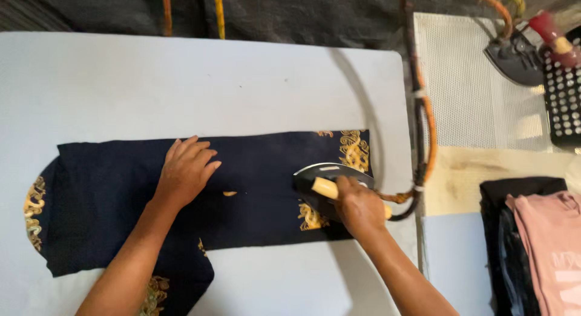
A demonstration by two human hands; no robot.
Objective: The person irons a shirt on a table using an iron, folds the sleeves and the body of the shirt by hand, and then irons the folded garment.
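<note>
honestly no packages, labels, signs or screens anywhere in this shot, not on the ironing surface and not over on the right side either

Both forearms are bare, with no sleeves, rings or watch on the left hand [184, 171] or right hand [360, 207].

A pale padded ironing table [181, 80] carries a dark navy garment [254, 171] with gold patterns, spread flat; an iron [324, 186] rests on it. A side bench [466, 171] bears folded clothes [532, 243].
</note>
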